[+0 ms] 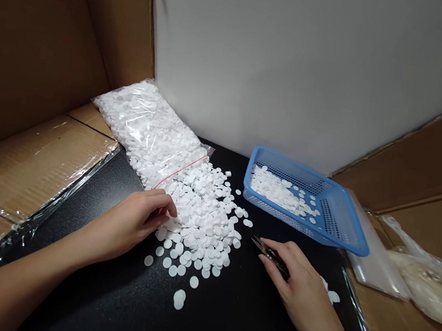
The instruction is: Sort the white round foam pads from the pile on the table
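A loose heap of small flat white discs [207, 223] spreads over the black table. At the heap's left edge is my left hand [143, 217], its fingers curled and the thumb drawn in near the index finger. Whatever it pinches is too small or hidden to make out. My right hand [295, 278] stays to the right of the heap, gripping a pair of small metal thread snips [270, 253] between thumb and fingers. The pointed tips face left toward the discs without touching them.
A clear zip bag [149, 123] full of white discs lies behind the heap, its mouth facing it. Beyond my right hand sits a blue basket [303, 222] with discs inside. Plastic bags [429, 280] lie far right. Cardboard [29, 167] borders the black table [106, 297].
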`<action>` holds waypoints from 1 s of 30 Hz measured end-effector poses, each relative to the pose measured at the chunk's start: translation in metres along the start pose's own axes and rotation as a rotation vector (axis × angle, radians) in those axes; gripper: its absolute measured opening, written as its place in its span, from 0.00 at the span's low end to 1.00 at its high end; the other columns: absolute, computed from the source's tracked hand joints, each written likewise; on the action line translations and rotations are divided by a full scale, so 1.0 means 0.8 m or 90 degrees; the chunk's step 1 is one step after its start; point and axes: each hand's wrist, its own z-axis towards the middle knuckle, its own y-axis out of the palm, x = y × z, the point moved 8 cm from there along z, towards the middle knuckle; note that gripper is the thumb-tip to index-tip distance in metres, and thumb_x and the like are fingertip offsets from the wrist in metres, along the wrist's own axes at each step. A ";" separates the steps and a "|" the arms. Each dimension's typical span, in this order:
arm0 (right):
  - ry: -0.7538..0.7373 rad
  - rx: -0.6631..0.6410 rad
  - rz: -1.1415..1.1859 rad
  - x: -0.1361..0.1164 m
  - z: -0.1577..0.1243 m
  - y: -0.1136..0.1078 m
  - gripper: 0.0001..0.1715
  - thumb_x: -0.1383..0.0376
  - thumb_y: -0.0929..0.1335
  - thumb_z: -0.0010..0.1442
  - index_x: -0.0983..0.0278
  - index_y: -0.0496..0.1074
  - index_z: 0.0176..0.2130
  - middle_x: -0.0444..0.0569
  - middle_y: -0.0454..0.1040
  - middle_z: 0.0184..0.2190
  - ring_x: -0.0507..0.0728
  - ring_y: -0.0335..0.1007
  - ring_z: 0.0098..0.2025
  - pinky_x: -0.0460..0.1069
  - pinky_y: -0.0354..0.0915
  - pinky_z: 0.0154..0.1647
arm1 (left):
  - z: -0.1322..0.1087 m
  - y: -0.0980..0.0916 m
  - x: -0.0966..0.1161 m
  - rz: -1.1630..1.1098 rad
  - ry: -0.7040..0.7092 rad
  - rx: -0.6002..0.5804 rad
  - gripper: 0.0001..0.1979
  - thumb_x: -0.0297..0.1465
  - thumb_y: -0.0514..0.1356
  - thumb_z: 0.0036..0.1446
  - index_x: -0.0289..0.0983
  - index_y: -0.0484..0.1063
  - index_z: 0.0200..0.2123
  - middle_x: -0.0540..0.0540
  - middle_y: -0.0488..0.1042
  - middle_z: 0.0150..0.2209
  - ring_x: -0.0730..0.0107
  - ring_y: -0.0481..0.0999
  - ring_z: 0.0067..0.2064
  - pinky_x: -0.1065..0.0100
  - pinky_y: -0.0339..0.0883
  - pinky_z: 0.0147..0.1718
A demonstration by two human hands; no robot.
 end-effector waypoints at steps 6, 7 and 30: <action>-0.003 0.035 -0.032 0.009 0.001 0.002 0.25 0.48 0.58 0.70 0.61 0.72 0.52 0.51 0.71 0.36 0.62 0.74 0.37 0.54 0.71 0.34 | 0.000 -0.004 -0.009 0.013 -0.019 0.009 0.08 0.29 0.54 0.63 0.39 0.73 0.36 0.48 0.75 0.36 0.67 0.72 0.35 0.68 0.62 0.33; -0.007 0.036 -0.035 0.011 0.001 0.003 0.26 0.48 0.58 0.71 0.61 0.72 0.52 0.51 0.71 0.36 0.62 0.74 0.38 0.55 0.72 0.35 | 0.000 -0.003 -0.010 0.013 -0.020 0.008 0.08 0.28 0.54 0.63 0.39 0.73 0.36 0.48 0.75 0.36 0.66 0.72 0.35 0.68 0.62 0.33; -0.321 -0.063 0.068 -0.159 -0.020 0.052 0.11 0.76 0.70 0.62 0.60 0.75 0.40 0.45 0.71 0.31 0.55 0.65 0.33 0.49 0.59 0.34 | -0.036 0.040 -0.002 -0.001 0.033 -0.123 0.06 0.24 0.59 0.63 0.39 0.72 0.33 0.52 0.73 0.35 0.69 0.72 0.36 0.71 0.59 0.34</action>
